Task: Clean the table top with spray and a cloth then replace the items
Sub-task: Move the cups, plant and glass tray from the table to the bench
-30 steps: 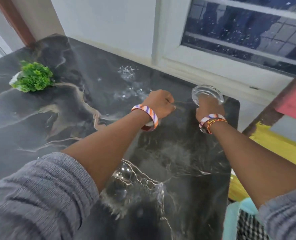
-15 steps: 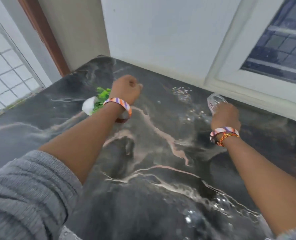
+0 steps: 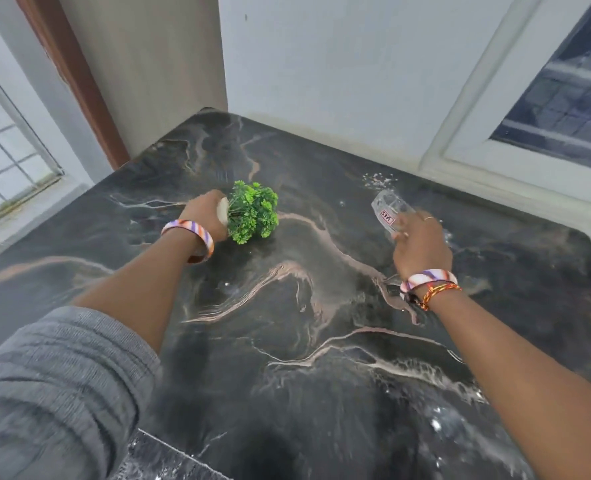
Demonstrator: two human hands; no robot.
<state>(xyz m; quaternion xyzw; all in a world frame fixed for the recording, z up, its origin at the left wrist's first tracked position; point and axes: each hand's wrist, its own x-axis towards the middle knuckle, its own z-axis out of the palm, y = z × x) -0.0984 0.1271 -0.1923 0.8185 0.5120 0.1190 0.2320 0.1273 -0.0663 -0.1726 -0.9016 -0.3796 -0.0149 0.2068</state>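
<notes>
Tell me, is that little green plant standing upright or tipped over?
Tipped. The plant points sideways, its white pot gripped by the left hand.

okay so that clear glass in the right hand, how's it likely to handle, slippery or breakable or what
The clear glass looks rigid and probably breakable against the hard marble table. Smooth walls may slip in the right hand, more so near the droplets. It is round and held tilted, so laid down it could roll.
</notes>
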